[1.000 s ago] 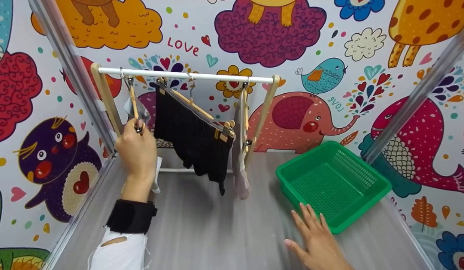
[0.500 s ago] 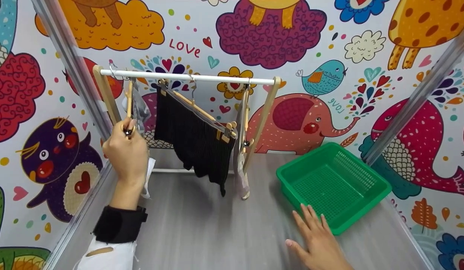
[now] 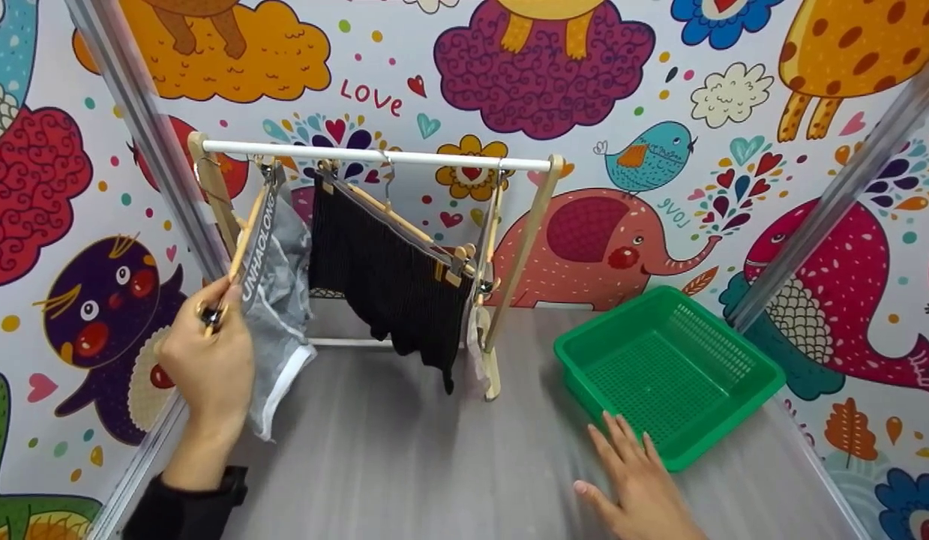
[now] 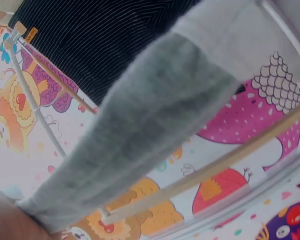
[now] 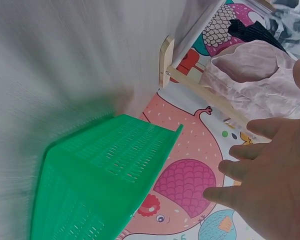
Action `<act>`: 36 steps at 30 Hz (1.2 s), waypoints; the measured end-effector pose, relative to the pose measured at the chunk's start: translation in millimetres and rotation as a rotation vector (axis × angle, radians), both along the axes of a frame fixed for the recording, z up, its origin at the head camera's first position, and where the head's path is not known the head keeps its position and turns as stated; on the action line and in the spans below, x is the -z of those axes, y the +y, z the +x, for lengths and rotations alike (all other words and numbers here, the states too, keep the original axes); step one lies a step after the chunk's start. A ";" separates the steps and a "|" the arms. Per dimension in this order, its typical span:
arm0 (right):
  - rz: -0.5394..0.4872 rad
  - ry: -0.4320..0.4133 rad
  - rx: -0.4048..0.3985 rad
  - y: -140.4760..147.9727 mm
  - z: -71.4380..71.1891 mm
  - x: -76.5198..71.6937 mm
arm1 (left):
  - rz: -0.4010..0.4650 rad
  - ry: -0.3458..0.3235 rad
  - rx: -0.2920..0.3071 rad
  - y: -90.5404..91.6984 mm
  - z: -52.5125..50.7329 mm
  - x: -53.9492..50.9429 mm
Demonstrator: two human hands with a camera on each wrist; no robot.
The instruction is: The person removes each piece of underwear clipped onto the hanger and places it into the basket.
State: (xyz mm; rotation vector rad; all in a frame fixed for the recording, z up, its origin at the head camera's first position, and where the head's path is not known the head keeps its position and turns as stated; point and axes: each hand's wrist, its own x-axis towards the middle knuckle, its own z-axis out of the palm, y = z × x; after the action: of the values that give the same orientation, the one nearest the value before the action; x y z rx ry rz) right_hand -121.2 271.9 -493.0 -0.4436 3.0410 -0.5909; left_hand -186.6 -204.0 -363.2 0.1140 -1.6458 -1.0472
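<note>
My left hand (image 3: 213, 367) grips the near end of a wooden clip hanger (image 3: 247, 236), by its metal clip. From that hanger hang grey shorts (image 3: 277, 307) with lettering on the waistband and a white hem; they fill much of the left wrist view. The hanger's far end reaches up to the white rail (image 3: 434, 157) of a small clothes rack. Beside the grey shorts, black ribbed shorts (image 3: 389, 277) hang on another hanger. My right hand (image 3: 640, 484), fingers spread, is by the near left side of a green basket (image 3: 584, 375) and holds nothing.
A pale pink garment (image 5: 250, 75) hangs at the rack's right end. The rack's wooden legs (image 3: 524, 247) stand on the grey tabletop (image 3: 434, 457). Cartoon-printed walls (image 3: 509, 75) and metal corner posts (image 3: 127, 105) enclose the space.
My left hand has moved down and left, swinging the near end of the hanger outward. More of the grey shorts now shows. The right hand has stayed in place.
</note>
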 end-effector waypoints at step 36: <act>-0.008 0.107 0.008 -2.8 4.2 -8.3 | 0.274 0.075 0.512 -60.9 85.4 48.7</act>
State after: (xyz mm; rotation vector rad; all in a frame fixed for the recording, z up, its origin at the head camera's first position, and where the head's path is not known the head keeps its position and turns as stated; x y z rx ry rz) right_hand -116.9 269.2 -484.7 -0.4787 3.1440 -0.5984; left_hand -101.2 -264.9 -411.8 -0.1754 -1.4879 -1.6432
